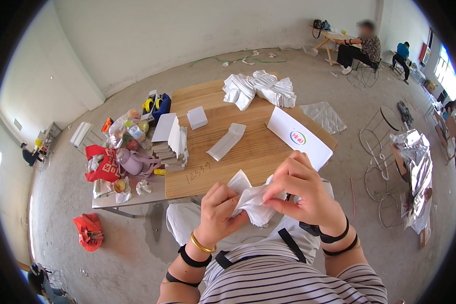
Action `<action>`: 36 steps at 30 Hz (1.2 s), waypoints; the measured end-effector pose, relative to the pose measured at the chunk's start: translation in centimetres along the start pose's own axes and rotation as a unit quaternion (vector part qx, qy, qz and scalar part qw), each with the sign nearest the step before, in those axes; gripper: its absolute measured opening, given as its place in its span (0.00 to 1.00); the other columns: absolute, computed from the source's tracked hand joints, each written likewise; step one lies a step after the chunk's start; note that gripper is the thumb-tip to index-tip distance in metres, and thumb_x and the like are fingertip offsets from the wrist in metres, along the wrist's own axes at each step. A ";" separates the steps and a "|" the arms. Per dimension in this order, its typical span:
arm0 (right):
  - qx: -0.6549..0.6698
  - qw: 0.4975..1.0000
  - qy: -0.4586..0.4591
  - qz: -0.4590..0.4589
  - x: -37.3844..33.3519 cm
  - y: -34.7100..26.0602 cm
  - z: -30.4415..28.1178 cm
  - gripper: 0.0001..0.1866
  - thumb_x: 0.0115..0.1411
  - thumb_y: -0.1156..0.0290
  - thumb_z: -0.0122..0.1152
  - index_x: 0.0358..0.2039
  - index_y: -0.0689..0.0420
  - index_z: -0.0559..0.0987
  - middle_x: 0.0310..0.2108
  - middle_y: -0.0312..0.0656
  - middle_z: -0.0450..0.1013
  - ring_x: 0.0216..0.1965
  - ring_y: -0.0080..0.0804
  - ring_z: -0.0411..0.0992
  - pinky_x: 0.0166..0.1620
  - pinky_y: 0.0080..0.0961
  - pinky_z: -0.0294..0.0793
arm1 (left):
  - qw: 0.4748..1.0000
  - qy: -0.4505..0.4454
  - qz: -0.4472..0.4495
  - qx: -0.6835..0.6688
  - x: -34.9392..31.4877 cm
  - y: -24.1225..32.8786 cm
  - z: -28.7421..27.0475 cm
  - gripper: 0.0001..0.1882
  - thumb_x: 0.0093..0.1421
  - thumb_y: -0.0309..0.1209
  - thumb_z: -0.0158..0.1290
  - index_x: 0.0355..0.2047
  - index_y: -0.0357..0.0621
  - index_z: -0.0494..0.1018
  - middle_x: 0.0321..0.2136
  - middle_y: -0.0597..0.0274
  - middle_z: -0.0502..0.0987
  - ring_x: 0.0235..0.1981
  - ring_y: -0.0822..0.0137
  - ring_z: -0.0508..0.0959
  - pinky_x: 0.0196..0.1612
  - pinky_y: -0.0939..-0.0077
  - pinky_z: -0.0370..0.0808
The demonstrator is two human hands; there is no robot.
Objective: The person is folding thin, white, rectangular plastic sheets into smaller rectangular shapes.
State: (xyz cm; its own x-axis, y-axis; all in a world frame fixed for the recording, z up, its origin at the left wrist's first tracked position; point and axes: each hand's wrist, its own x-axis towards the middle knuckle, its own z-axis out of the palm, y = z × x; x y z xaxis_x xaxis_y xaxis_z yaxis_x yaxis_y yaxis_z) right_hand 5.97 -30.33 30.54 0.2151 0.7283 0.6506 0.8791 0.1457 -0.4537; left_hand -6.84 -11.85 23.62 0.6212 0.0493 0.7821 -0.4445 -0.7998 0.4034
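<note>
Over my lap, just off the table's near edge, I hold a thin, crumpled white paper-like piece (257,201), with several loose folds and layered edges. My left hand (220,209) is closed on its left side, thumb beneath. Pinched fingers of my right hand (297,188) grip its upper right part. Whether it is a bag or plain sheets, I cannot tell. Beyond my hands, a flat, folded strip of thin white material (227,142) lies on the wooden tabletop (202,175). To its right is a white printed card or box panel (299,139).
Fanned white bundles (258,88) lie at the table's far edge. Stacked white cards (173,139) and a smaller stack (197,117) sit left. A side table holds a red bag (103,163), a lilac bottle (129,159) and a blue bin (161,105). Wire frames (377,152) stand right.
</note>
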 end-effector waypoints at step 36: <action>0.607 0.526 0.070 0.592 -9.1 20.7 18.0 0.26 0.60 0.63 0.67 0.56 0.57 0.70 0.50 0.39 0.74 0.50 0.32 0.74 0.50 0.34 0.77 | 0.936 -0.147 -0.310 -0.076 -7.2 -14.7 9.1 0.39 0.47 0.32 0.71 0.60 0.44 0.69 0.44 0.56 0.69 0.50 0.58 0.70 0.48 0.65 0.72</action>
State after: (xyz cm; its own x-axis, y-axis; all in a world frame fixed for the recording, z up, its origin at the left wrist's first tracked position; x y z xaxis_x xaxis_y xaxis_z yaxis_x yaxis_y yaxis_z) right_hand 14.55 -21.91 4.22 0.4104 0.7460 -0.5244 -0.8061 0.0280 -0.5911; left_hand 1.11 -5.90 7.70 0.9313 0.2908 0.2195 -0.0126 -0.5763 0.8172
